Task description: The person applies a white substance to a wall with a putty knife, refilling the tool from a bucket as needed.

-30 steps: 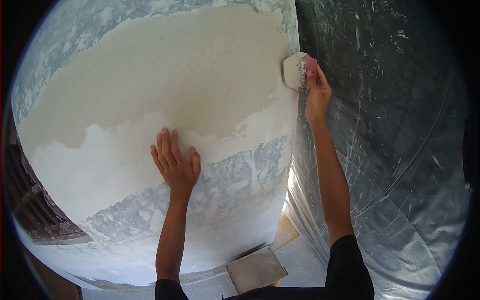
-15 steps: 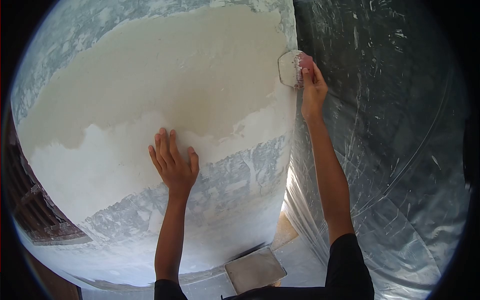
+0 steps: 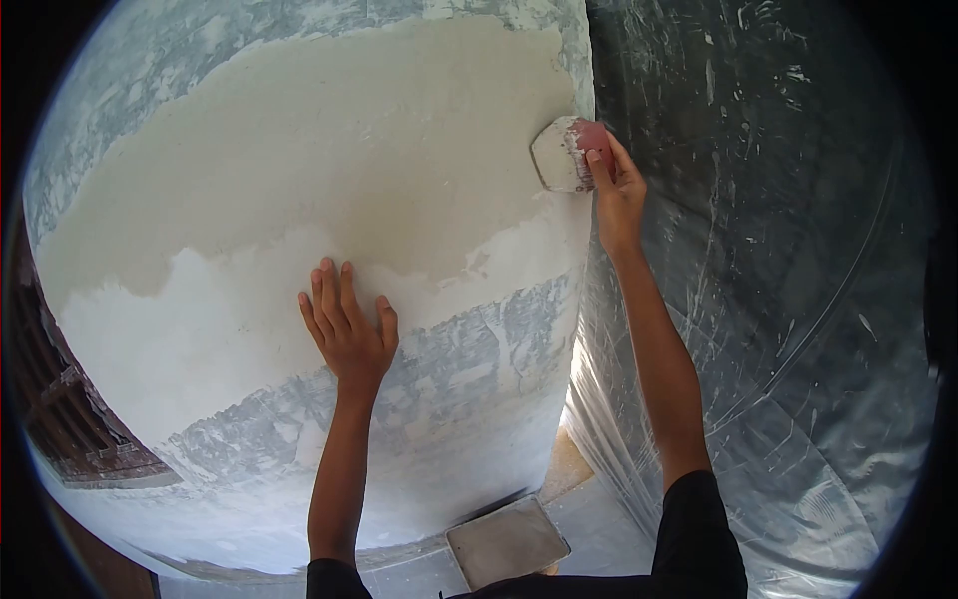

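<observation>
A plastered wall (image 3: 439, 110) fills much of the view, with a damp beige patch above drier white and grey bands. My right hand (image 3: 621, 195) grips a putty scraper (image 3: 569, 155) by its reddish side. Its pale, plaster-smeared blade lies against the wall close to the right edge. Thumb in front, the other fingers are partly hidden behind the scraper. Lower and to the left, my left hand (image 3: 351, 329) rests flat on the white band, fingers spread, holding nothing.
Dark plastic sheeting (image 3: 778, 250), spattered white, hangs right of the wall edge. At the wall's foot sits a rectangular tray (image 3: 509, 544) with a greyish surface. A brown slatted opening (image 3: 70, 409) shows at lower left.
My right hand has moved the scraper slightly down and left, further onto the wall from its right edge. My left hand stays in nearly the same place.
</observation>
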A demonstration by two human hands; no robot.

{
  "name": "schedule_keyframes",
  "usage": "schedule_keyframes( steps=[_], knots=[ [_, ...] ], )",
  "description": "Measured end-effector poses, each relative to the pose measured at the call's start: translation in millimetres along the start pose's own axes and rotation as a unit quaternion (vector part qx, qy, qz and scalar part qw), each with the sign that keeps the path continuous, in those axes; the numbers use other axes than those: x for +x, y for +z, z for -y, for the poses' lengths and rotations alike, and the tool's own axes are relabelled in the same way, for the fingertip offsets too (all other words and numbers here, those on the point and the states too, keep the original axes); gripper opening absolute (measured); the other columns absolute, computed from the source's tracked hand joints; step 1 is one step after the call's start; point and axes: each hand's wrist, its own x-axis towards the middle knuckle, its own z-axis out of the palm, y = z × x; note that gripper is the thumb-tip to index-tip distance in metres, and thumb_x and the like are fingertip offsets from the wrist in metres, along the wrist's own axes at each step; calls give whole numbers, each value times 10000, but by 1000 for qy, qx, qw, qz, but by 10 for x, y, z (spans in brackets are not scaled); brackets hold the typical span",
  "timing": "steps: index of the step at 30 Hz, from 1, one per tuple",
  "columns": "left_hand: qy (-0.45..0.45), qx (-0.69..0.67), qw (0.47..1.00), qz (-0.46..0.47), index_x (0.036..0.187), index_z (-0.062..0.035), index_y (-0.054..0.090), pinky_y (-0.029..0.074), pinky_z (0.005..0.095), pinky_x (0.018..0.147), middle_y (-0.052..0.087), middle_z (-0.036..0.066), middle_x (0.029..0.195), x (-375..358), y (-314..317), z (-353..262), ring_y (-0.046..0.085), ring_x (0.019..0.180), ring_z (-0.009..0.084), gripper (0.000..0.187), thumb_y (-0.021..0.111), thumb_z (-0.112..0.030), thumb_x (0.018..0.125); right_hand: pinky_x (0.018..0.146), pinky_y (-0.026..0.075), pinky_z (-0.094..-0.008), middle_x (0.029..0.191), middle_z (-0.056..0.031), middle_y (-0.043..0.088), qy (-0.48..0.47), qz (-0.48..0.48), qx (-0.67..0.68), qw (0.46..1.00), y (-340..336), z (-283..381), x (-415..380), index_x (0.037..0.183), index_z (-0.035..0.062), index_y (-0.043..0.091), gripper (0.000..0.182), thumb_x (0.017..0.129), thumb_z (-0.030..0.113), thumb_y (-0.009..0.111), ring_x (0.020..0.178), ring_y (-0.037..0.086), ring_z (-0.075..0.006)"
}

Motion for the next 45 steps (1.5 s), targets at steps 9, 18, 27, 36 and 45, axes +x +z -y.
schedule_keyframes(
  steps=[9, 18, 27, 36, 45],
  knots=[
    [0, -3, 1000, 0, 1432, 0, 428, 242, 531, 1178, 386, 182, 1510, 5, 1, 3, 352, 1428, 334, 562, 532, -228, 929, 941, 475, -263, 1228, -99, 660, -11, -19, 38, 999, -48, 30, -70, 1332, -30, 581, 392, 967, 98, 647, 1066, 620, -128],
    [0, -2, 1000, -2, 1427, 5, 434, 248, 532, 1176, 386, 181, 1510, -7, 9, 5, 354, 1428, 331, 562, 537, -224, 924, 955, 475, -271, 1238, -111, 653, 0, -27, 18, 999, -22, 21, -149, 1332, -45, 572, 399, 968, 102, 646, 1095, 615, -138],
    [0, -2, 1000, -2, 1428, 4, 433, 248, 530, 1177, 391, 182, 1506, 0, -1, -6, 361, 1425, 332, 563, 544, -216, 921, 957, 479, -276, 1232, -109, 652, 1, -24, -68, 997, -49, 13, -194, 1334, -28, 579, 388, 969, 90, 640, 1090, 616, -138],
    [-2, -6, 1000, 0, 1427, 1, 435, 238, 526, 1181, 387, 182, 1508, -7, 5, -2, 355, 1428, 329, 558, 535, -227, 928, 963, 476, -278, 1243, -113, 645, -3, -4, -128, 992, -105, -82, -249, 1327, -50, 571, 394, 967, 92, 642, 1098, 611, -138],
    [-1, -8, 1000, -1, 1424, 1, 440, 246, 528, 1177, 399, 179, 1501, -7, 2, -3, 360, 1425, 330, 558, 542, -226, 925, 970, 471, -281, 1251, -112, 642, 0, -3, -58, 998, -97, -93, -345, 1341, -57, 551, 403, 976, 93, 630, 1098, 610, -143]
  ],
)
